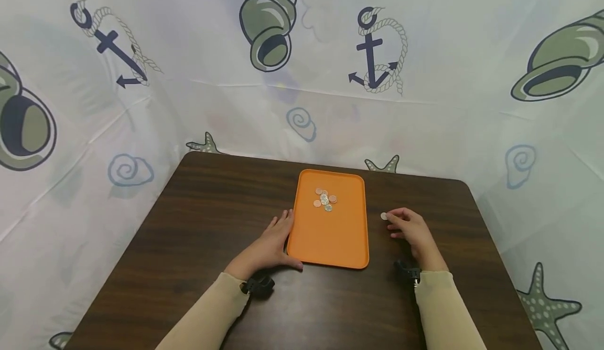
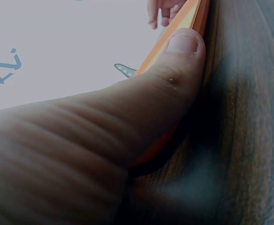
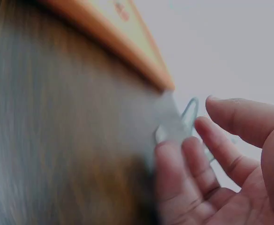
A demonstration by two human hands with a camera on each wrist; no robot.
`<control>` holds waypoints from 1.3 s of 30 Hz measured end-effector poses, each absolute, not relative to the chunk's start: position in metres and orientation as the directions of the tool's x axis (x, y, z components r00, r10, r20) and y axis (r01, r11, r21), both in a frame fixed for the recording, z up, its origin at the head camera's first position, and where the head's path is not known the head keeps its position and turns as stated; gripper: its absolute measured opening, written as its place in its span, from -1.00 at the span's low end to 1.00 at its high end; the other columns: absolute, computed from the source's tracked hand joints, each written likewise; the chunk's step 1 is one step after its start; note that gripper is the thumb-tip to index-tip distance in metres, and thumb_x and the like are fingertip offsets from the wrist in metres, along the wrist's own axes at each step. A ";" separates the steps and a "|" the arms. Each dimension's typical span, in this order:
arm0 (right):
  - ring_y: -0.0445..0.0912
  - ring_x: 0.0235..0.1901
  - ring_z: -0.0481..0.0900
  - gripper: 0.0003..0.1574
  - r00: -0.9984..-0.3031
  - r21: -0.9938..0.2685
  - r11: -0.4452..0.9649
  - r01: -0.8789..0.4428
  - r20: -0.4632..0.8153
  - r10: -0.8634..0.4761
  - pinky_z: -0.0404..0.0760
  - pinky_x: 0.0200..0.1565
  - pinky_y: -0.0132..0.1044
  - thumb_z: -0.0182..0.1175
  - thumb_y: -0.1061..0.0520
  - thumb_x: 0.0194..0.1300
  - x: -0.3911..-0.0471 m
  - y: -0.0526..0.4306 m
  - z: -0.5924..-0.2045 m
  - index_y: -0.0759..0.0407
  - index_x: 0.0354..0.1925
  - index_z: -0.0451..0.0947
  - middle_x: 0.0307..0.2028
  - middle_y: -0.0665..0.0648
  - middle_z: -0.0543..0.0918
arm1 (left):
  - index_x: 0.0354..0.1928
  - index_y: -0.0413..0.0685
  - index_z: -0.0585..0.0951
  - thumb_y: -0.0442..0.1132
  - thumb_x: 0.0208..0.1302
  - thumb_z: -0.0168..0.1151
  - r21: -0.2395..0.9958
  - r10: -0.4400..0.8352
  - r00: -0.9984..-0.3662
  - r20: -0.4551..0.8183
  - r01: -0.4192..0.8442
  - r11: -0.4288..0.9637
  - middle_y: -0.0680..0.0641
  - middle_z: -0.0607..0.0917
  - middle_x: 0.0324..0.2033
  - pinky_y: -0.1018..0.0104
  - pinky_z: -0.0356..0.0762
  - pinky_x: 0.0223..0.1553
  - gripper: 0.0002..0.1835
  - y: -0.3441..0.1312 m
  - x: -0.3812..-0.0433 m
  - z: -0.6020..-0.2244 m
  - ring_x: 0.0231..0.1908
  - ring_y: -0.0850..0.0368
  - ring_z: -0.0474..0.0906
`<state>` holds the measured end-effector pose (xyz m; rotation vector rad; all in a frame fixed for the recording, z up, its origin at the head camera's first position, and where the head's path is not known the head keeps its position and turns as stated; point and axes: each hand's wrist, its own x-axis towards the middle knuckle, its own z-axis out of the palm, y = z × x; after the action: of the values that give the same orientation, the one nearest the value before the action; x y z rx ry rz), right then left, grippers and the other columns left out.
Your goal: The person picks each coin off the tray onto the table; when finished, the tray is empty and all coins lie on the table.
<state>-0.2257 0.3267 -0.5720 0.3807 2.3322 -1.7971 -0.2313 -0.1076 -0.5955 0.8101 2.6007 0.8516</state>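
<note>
My right hand [image 1: 415, 232] is to the right of the tray and pinches a pale coin [image 1: 384, 216] at its fingertips, low over the dark table. Its lower fingers bend loosely in the right wrist view, where the hand [image 3: 235, 164] covers part of the background. My left hand [image 1: 271, 245] lies against the orange tray [image 1: 330, 245], fingers stretched along its left side. The thumb [image 2: 174, 70] rests at the tray's near edge. Several coins [image 1: 324, 199], some silvery and some coppery, sit grouped in the tray's far half.
The brown wooden table [image 1: 226, 198] reaches back to a white cloth backdrop [image 1: 330, 119] printed with shells, anchors and starfish, which also hangs along both sides. A black wrist camera [image 1: 259, 287] sits on the left wrist, and another camera [image 1: 407, 271] on the right.
</note>
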 end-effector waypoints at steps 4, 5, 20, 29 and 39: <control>-0.07 -0.06 0.76 -0.45 -0.963 -0.943 0.196 0.270 -0.264 0.057 0.85 -0.08 -0.26 0.32 -0.09 0.60 -0.221 0.303 -0.554 0.32 0.24 0.56 0.05 0.19 0.67 | 0.78 -0.13 -0.25 0.42 -0.03 0.68 0.615 0.593 -0.800 -0.093 0.422 0.666 -0.15 -0.23 0.78 -0.09 -0.31 0.79 0.66 -0.109 -0.229 -0.593 0.78 0.00 -0.35; -0.04 -0.06 0.76 -0.45 -0.966 -0.948 0.189 0.258 -0.253 0.047 0.86 -0.08 -0.24 0.32 -0.07 0.60 -0.222 0.295 -0.551 0.33 0.25 0.56 0.05 0.23 0.68 | 0.78 -0.13 -0.25 0.42 -0.03 0.68 0.615 0.594 -0.799 -0.092 0.423 0.666 -0.15 -0.23 0.78 -0.09 -0.31 0.79 0.66 -0.109 -0.229 -0.593 0.78 0.00 -0.35; -0.02 -0.24 0.72 -0.29 -0.950 -0.918 0.291 0.268 -0.302 -0.080 0.84 -0.15 -0.26 0.31 0.02 0.61 -0.292 0.199 -0.569 0.01 0.60 0.39 -0.11 0.21 0.61 | 0.78 -0.15 -0.22 0.42 -0.04 0.69 0.625 0.597 -0.799 -0.074 0.430 0.652 -0.16 -0.19 0.78 -0.14 -0.28 0.79 0.65 -0.110 -0.231 -0.593 0.79 -0.03 -0.30; -0.02 -0.33 0.61 -0.55 -0.960 -0.896 0.358 0.265 -0.280 0.008 0.75 -0.28 -0.34 0.32 0.09 0.59 -0.291 0.187 -0.576 0.02 0.37 0.64 -0.23 0.14 0.62 | 0.78 -0.20 -0.19 0.40 -0.02 0.69 0.621 0.605 -0.794 -0.062 0.444 0.646 -0.20 -0.16 0.78 -0.20 -0.26 0.77 0.63 -0.111 -0.231 -0.593 0.79 -0.10 -0.28; -0.02 -0.37 0.65 -0.68 -0.967 -0.861 0.445 0.247 -0.249 0.055 0.75 -0.29 -0.36 0.45 0.17 0.46 -0.285 0.184 -0.575 0.09 0.13 0.66 -0.24 0.16 0.64 | 0.78 -0.19 -0.19 0.44 -0.03 0.67 0.609 0.598 -0.798 -0.072 0.440 0.660 -0.18 -0.17 0.78 -0.17 -0.27 0.78 0.64 -0.111 -0.230 -0.595 0.79 -0.08 -0.28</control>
<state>-0.2848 0.1844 -0.5745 0.2655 2.5081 -1.5417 -0.2298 -0.1113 -0.5953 0.8346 2.6115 0.8557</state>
